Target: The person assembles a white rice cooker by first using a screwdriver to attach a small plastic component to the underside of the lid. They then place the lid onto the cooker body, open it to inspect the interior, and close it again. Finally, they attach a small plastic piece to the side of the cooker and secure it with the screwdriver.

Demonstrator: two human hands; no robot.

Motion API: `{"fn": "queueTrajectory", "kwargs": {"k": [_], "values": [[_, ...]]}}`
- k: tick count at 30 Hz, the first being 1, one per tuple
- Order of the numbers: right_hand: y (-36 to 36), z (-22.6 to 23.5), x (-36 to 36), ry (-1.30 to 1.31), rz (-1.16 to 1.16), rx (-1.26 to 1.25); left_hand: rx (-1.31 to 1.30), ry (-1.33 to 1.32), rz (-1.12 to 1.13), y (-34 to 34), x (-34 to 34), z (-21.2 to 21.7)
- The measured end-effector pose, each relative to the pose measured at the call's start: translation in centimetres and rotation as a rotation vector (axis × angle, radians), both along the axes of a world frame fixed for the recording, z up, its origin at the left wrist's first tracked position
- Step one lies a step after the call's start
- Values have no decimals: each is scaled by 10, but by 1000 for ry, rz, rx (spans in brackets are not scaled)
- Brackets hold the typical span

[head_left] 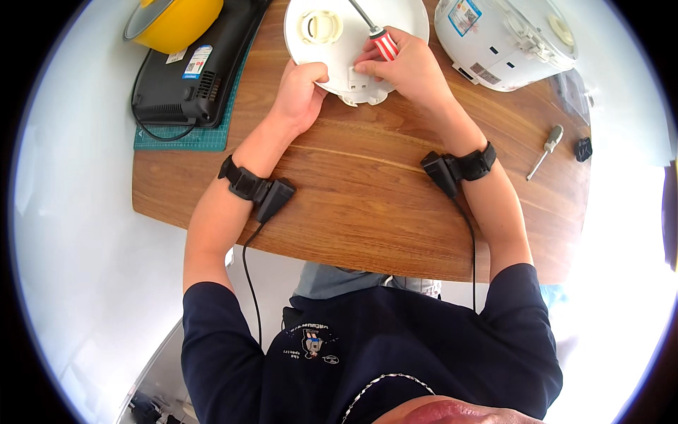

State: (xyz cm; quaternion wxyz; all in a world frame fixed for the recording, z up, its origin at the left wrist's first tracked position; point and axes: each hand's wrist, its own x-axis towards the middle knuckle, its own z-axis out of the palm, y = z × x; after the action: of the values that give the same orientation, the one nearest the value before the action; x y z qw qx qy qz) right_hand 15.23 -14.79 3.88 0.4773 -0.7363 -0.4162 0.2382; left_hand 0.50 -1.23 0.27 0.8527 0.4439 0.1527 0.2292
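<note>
white round lid (332, 49) gripped at near rim by left hand (302, 90) | red-striped screwdriver (378, 37) held over lid in closed right hand (406, 67)

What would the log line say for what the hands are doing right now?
left hand: grips white round lid rim | right hand: holds red-handled screwdriver on lid | on wooden table

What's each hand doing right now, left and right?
Left hand: closed on the rim of the round white lid, steadying it.
Right hand: closed on the red-and-white-handled screwdriver, fingertips also touching the lid.
</note>
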Motion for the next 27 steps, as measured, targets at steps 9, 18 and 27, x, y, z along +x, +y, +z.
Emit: {"fn": "queueTrajectory", "kwargs": {"k": [9,18,27], "values": [[0,-5,5,8,53,55,21,0,-51,3,-1,2],[0,-5,4,-16,53,64,18,8,-44,1,-2,5],[0,-7,1,-93,6,58,2,11,-41,1,-1,4]]}}
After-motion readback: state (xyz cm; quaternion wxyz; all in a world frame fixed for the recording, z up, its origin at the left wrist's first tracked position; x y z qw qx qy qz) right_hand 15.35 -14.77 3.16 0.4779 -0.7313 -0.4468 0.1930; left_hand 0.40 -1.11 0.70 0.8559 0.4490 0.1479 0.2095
